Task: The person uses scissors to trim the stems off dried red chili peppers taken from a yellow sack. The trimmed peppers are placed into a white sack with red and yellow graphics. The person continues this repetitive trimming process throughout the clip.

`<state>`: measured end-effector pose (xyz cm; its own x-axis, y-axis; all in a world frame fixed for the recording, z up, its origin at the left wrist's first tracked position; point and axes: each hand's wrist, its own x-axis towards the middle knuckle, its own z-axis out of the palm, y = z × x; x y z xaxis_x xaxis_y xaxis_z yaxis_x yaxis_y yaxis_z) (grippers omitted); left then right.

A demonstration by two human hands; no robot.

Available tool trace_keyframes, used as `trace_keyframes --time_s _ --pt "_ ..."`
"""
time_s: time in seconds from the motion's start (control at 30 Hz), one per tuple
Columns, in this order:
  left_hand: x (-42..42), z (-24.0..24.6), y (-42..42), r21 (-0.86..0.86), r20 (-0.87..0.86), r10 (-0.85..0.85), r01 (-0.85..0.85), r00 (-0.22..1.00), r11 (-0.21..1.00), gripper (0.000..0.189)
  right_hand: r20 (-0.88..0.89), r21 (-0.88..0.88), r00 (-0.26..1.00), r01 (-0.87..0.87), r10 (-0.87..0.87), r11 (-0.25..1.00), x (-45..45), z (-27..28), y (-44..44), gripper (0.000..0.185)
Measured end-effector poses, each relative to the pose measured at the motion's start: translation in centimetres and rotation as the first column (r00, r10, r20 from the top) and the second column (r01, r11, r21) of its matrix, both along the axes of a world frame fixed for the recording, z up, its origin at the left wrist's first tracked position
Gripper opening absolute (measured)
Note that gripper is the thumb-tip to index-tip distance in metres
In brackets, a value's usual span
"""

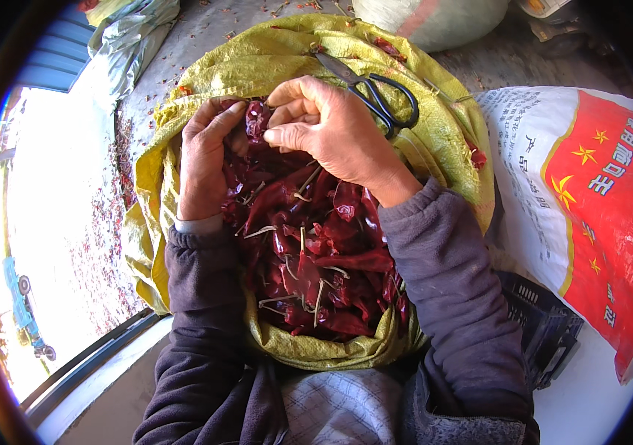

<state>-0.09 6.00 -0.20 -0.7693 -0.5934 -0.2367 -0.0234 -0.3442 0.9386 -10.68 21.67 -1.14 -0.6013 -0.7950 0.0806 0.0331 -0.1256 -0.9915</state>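
Note:
A yellow woven sack (344, 353) with a rolled-down rim holds a heap of dried red chili peppers (316, 250), many with pale stems. Over the far left part of the heap, my left hand (208, 150) has its thumb and fingers closed on a dark dried chili pepper (257, 121). Close on its right is my right hand (322, 125), fingers curled and thumb tip beside that pepper; a small gap shows between thumb and fingers. Black-handled scissors (375, 97) lie on the sack's far rim, behind my right hand, blades pointing up and left.
A red and white printed bag (583, 183) lies at the right, over a dark plastic crate (544, 328). A full white sack (439, 19) stands at the back. Pale plastic sheeting (133, 50) is at the upper left. Chili scraps litter the floor; a bright doorway opens at the left.

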Motion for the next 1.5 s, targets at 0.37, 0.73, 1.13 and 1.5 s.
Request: trace_keyframes --time_s 0.37,0.73,1.13,1.5 --pt "0.3 -2.2 -2.1 0.268 -0.149 -0.022 0.062 0.989 0.961 0.018 -0.826 0.025 0.532 0.363 -0.185 0.931 -0.4 -0.8 0.0 0.027" --pt "0.3 -2.5 -2.5 0.275 -0.109 0.098 -0.065 0.989 0.959 0.009 -0.868 0.152 0.488 0.435 -0.091 0.888 -1.8 -0.9 0.8 0.034" --pt "0.5 -1.9 -3.1 0.170 -0.174 0.149 -0.119 0.973 0.978 0.007 -0.635 0.103 0.761 0.258 -0.136 0.961 -1.6 -0.3 0.3 0.031" --pt "0.9 0.3 -0.1 -0.130 0.089 -0.368 0.377 0.925 0.917 0.038 0.076 -0.163 0.973 0.226 -0.216 0.960 -1.6 0.1 -0.2 0.008"
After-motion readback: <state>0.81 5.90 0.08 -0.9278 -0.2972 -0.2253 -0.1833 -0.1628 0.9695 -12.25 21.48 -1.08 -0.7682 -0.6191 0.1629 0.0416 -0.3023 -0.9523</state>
